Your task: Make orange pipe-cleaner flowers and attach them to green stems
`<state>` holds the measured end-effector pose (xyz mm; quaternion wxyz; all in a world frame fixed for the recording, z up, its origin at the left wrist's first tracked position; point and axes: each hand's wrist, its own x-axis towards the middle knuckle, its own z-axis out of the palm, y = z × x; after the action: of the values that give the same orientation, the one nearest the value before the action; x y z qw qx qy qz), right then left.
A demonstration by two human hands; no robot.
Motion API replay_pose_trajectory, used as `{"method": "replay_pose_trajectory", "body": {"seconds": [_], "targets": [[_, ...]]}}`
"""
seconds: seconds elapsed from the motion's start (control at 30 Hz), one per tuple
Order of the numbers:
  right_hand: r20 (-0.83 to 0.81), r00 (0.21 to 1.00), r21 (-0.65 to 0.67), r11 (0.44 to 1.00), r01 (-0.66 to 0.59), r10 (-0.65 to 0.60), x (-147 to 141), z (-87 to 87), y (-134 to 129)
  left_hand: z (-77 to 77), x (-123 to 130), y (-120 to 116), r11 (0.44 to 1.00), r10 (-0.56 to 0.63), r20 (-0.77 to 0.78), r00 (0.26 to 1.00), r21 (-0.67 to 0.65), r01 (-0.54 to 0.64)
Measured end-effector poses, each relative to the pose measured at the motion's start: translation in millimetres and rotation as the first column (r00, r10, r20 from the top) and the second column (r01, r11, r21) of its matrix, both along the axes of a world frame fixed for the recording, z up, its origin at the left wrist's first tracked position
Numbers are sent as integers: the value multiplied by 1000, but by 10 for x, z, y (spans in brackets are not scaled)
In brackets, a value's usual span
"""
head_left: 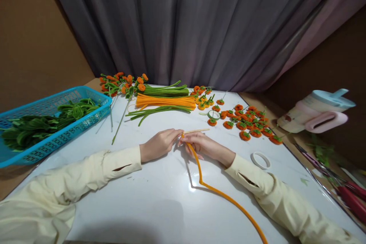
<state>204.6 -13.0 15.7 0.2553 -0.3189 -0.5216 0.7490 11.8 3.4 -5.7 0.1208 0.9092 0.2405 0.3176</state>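
Orange stem [201, 181]: between the hands, one end meeting a thin stick [198, 130], the rest bent and trailing nearward.
Left hand [158, 145]: pinching the stick's end.
Right hand [210, 146]: grasping the orange stem.
Far side: orange bundle [166, 101] between green stems [166, 90].
Left: blue basket [71, 131], leaves [76, 111] inside.

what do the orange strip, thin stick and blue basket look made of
Orange strip: probably chenille pipe cleaner, matt and fuzzy-looking, holding a sharp bend like wire. Thin stick: likely wood or bamboo, seemingly unpainted, pale straw-coloured. Blue basket: apparently moulded plastic, with a slight sheen and regular rows of holes.
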Motion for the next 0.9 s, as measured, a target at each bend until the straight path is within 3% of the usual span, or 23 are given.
{"method": "replay_pose_trajectory", "body": {"seconds": [0.1,0.33,0.63,0.9], "targets": [[25,1000,11,1000,-5,5,-6,-16,10,-1,4,5,1000,14,-22,1000,20,-14],[4,1000,24,1000,16,-16,10,-45,19,31,-9,28,974,5,-78,997,224,13],[-13,999,-97,994,-53,52,70,-15,51,-20,-69,126,968,5,-163,987,248,36],[-93,991,-82,991,-108,100,151,-74,108,-15,-57,134,961,-25,-128,992,269,59]]}}
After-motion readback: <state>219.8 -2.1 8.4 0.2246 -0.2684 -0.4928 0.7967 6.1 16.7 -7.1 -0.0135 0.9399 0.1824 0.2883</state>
